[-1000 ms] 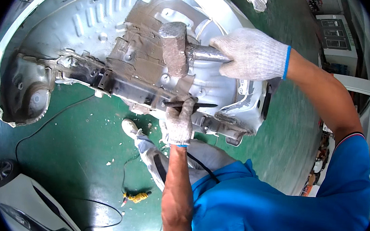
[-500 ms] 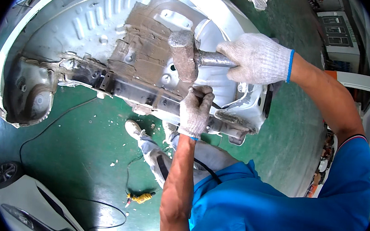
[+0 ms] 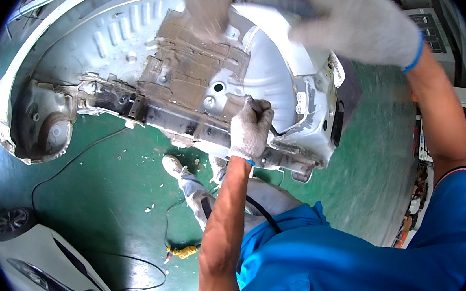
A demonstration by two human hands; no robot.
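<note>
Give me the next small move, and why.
Probably lower the hammer toward the dark tool at the left grip. The right grip holds the hammer, motion-blurred, well away from the left, which is closed beside the metal panel's lower edge with the slim, mostly hidden tool showing.

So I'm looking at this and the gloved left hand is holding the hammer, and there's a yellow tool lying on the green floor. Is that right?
Not quite: the head view shows the hammer held in the gloved right hand, not the left hand. The yellow tool does lie on the green floor.
</note>
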